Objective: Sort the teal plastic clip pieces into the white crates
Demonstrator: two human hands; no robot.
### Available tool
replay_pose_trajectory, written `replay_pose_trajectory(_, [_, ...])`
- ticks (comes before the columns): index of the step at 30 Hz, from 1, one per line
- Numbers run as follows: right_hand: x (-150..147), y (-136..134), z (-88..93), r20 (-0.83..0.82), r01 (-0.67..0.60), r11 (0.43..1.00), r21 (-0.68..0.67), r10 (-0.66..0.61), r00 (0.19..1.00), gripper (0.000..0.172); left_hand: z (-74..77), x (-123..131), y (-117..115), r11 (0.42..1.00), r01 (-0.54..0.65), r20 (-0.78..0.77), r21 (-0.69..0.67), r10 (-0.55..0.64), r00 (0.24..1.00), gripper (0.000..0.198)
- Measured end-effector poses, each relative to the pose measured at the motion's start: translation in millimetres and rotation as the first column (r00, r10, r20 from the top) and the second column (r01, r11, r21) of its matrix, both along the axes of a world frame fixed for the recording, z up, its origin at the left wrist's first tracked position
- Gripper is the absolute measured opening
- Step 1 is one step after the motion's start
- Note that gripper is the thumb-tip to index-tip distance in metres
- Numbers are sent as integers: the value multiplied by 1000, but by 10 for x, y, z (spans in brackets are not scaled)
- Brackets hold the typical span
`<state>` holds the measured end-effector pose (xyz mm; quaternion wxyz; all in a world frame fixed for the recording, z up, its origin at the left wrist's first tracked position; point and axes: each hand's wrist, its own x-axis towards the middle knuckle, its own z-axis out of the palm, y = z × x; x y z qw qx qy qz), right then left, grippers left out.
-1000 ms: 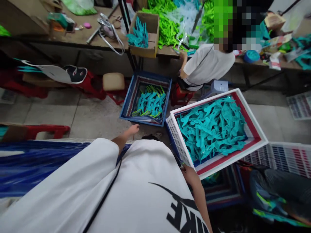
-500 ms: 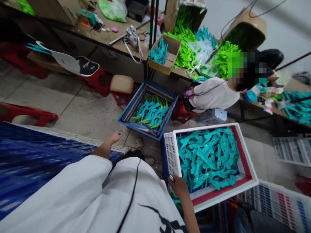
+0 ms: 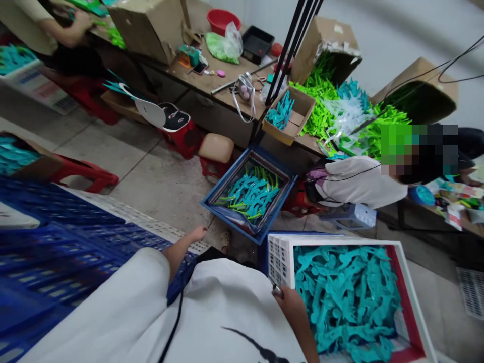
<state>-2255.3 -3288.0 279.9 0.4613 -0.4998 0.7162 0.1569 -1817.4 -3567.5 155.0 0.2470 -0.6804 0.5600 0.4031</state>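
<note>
My left hand (image 3: 198, 233) hangs over the floor beside the stacked blue crates, its fingers curled closed and nothing showing in them. In my right hand (image 3: 290, 301) is a small silvery metal tool (image 3: 277, 290); its kind is unclear. That hand is held beside the white crate (image 3: 282, 259), whose heap of turquoise plastic pieces (image 3: 348, 297) lies to its right. Ahead on the floor stands a blue crate (image 3: 231, 177) lined with plastic, holding turquoise and yellow-green pieces (image 3: 253, 191).
Stacked blue crates (image 3: 94, 257) line my left side. A seated person in white (image 3: 363, 181) is at the bench on the right, near heaped green pieces (image 3: 321, 111). Another person's arm (image 3: 62, 30) shows at upper left. Red stools (image 3: 181, 138) stand along the bench (image 3: 181, 78).
The view has shifted, so the bench and crates appear farther right and lower. More of the left side shows, including another person. My right hand still holds the metal tool.
</note>
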Motion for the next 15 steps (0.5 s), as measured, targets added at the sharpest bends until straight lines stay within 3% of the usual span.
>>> replay_pose_trajectory(8, [-149,-975,82,113,-185,977,-103,196,974,25,-17,-190,178,997,43,-108,70,-35,993,30])
replay_pose_trajectory(15, [-254,-1697,-143,140,-409,880,-242,449,883,23,180,-103,-39,987,-29,-176,-156,1,984,31])
